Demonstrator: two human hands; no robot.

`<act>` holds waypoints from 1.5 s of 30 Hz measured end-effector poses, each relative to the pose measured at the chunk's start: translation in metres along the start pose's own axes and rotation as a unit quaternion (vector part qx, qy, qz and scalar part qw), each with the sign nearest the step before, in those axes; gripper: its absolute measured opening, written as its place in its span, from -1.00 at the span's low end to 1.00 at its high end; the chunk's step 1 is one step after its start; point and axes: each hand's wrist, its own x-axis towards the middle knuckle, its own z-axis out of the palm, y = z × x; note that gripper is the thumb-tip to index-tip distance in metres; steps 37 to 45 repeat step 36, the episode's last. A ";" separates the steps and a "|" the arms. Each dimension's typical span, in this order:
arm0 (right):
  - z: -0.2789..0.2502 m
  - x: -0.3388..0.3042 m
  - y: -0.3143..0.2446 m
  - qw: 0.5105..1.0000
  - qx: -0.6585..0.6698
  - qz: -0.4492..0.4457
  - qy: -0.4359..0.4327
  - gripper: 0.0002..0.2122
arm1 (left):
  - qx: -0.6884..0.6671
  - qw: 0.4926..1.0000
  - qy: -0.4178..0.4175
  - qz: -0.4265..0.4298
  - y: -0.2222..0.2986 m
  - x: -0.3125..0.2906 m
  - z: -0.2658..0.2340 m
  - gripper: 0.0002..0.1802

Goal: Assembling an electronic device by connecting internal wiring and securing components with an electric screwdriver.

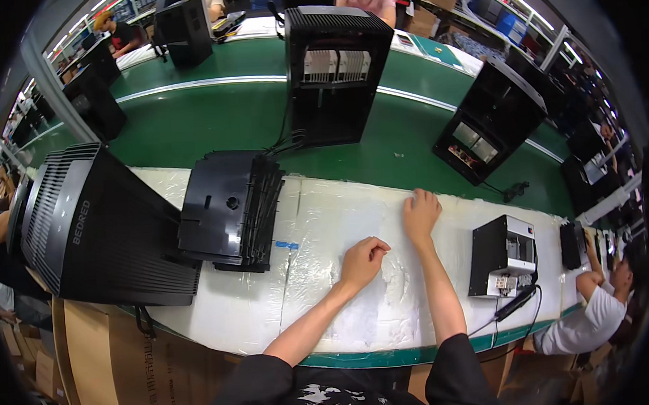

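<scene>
My left hand (363, 264) is over the middle of the white-covered bench (325, 217), its fingers curled in toward the thumb. Whatever may be between those fingertips is hidden. Farther forward and to the right, my right hand (420, 214) reaches the bench's far edge beside the green conveyor. Its fingers are bent slightly, a little apart, with nothing seen in them. To its right stands a small black-and-white box-shaped device (502, 256) with an open front. A black pen-shaped tool (517, 303) with a cord leans by its base.
Stacked flat black plastic panels (223, 210) and a large black ribbed housing (116, 233) occupy the bench's left. Open-fronted black housings (337, 79) (491, 119) stand on the green conveyor (212, 113). Cardboard boxes (136, 363) are below left. A co-worker (597, 306) sits at the right.
</scene>
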 end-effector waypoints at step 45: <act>0.062 0.147 -0.091 0.974 0.220 0.011 -0.060 -0.66 | 0.035 0.999 0.002 -0.019 0.006 0.006 0.000 -0.84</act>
